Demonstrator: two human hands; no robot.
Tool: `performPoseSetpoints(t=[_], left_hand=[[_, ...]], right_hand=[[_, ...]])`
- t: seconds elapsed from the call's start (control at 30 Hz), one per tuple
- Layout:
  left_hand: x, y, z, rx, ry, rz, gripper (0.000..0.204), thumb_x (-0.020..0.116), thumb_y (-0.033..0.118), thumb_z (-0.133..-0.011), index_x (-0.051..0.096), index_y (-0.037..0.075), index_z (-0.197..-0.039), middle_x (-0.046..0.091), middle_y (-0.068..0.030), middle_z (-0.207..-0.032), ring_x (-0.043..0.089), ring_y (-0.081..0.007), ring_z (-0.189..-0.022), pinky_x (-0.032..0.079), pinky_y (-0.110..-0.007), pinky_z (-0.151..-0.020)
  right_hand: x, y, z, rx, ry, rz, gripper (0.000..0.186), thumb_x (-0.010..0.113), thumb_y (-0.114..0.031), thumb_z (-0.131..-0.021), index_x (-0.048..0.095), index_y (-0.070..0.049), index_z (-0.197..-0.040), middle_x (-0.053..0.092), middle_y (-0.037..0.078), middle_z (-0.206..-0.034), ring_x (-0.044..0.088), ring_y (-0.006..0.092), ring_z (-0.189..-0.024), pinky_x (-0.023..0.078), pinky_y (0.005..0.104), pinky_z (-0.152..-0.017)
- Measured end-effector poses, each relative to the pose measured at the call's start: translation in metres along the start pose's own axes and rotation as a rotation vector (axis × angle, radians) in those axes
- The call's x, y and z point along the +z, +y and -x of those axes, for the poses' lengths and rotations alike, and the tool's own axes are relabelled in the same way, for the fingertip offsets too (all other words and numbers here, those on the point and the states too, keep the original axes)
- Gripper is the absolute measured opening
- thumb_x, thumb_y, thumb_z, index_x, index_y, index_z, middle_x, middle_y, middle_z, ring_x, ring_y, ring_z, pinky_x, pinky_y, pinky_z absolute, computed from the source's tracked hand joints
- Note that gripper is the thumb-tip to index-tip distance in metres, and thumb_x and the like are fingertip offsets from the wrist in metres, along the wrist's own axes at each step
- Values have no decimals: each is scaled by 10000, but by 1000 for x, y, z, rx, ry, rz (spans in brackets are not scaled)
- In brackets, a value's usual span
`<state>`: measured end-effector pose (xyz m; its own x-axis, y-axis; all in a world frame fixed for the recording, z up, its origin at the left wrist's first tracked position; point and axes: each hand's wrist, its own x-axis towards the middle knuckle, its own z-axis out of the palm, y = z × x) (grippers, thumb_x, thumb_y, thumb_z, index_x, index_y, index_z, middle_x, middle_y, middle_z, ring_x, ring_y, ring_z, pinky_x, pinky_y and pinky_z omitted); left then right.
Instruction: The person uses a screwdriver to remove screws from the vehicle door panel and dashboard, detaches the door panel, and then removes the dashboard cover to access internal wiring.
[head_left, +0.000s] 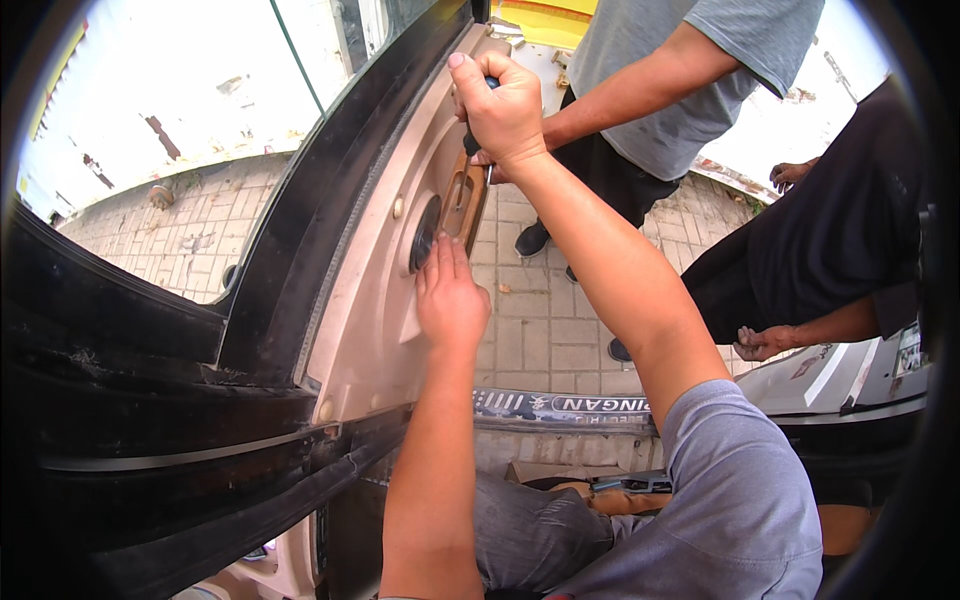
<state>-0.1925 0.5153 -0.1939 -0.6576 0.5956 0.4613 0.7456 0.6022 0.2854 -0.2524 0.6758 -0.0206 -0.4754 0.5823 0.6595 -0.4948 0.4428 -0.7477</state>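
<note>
My right hand (505, 115) is wrapped round a dark-handled tool, apparently a screwdriver (470, 140), at the upper part of a beige car door panel (365, 310); its metal shaft points downward. My left hand (450, 295) lies with fingers stretched out on the panel, its fingertips at the round black speaker (422, 230) and beside a wood-coloured trim piece (458, 210). A co-worker's hand (496, 168) is just below my right fist, partly hidden by it, at that trim.
The black door frame (240, 325) and window run along the left. A person in grey (665, 100) stands on the paving (530, 330) beyond the door. Another person in dark clothes (820, 245) is at the right. A printed sill plate (530, 405) crosses below.
</note>
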Motion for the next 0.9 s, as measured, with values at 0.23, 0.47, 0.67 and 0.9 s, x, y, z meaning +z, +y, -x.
performPoseSetpoints(t=[0.23,0.47,0.67,0.9], left_hand=[[-2,-1,1,-4,-5,9,645,607,135,-725,525,-35,-1342,469,-176,-1462,417,-317,-1369,310,-435,-1156],[-6,2,-2,4,2,0,594,593,108,-745,547,-32,-1320,476,-162,-1461,442,-287,-1349,350,-427,-1112],[-2,0,0,8,3,16,648,618,122,-706,533,-49,-1325,484,-182,-1446,430,-315,-1357,319,-426,-1151],[0,-2,1,8,38,28,634,615,115,-697,549,-51,-1306,498,-182,-1432,449,-319,-1339,326,-428,-1147]], right_hand=[[10,-3,3,45,-35,-42,353,701,-250,-891,596,-11,-653,506,5,-553,424,61,-556,387,268,-508],[31,-7,6,-159,-210,103,311,658,-250,-930,590,-22,-729,548,18,-591,512,95,-584,421,270,-549],[11,-15,3,-121,-404,281,298,587,-151,-887,526,16,-1126,605,228,-1071,599,349,-1050,470,395,-886],[-8,-51,-2,-233,-659,694,334,607,-118,-865,543,5,-1169,600,248,-1115,565,389,-1137,456,415,-974]])
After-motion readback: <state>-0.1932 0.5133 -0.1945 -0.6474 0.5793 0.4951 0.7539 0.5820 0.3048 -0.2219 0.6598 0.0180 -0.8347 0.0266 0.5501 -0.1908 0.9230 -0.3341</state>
